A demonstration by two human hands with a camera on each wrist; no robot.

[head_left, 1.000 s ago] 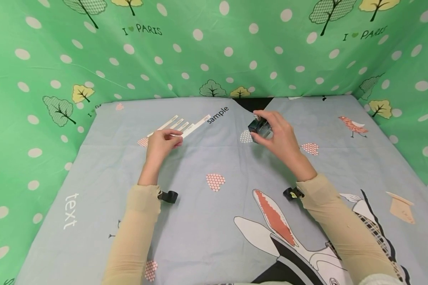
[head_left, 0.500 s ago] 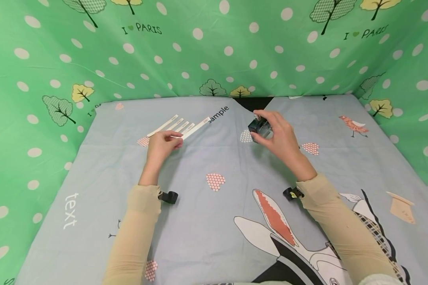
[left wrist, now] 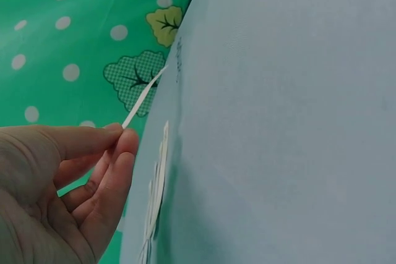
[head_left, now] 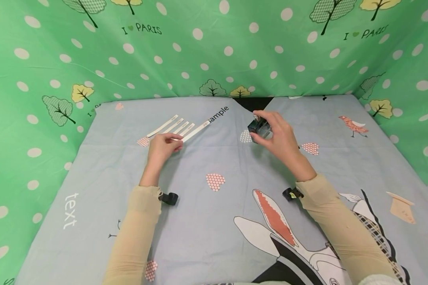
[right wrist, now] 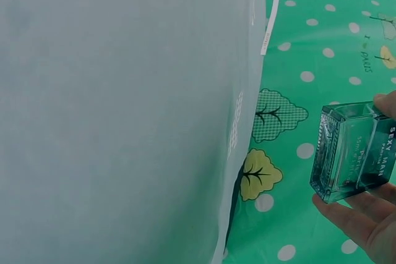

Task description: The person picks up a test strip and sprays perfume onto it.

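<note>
A green fabric backdrop printed with white dots and little trees [head_left: 214, 23] stands behind a bench covered in a blue-grey printed cloth [head_left: 189, 229]. In the head view, the left hand [head_left: 161, 148] pinches one narrow white paper strip [head_left: 196, 132], its printed end pointing away. Four similar white paper strips [head_left: 173, 125] lie fanned out on the cloth just beside that hand, some of their near ends hidden by it. The right hand [head_left: 279, 136] grips a squarish dark-teal glass bottle [head_left: 259, 127], well apart from the strips. Should the left hand dip or sweep sideways, it could knock the fan out of order.

The left wrist view shows thumb and fingertips closed on one end of the strip, the rest sticking out unsupported; a slack pinch would probably let it twist or drop among the others.

In the right wrist view, fingers and thumb hold the lettered bottle from opposite faces, off the cloth. Smooth glass might slide if that grip loosened. Which way any nozzle points cannot be told, so a careless press could send spray astray.
</note>
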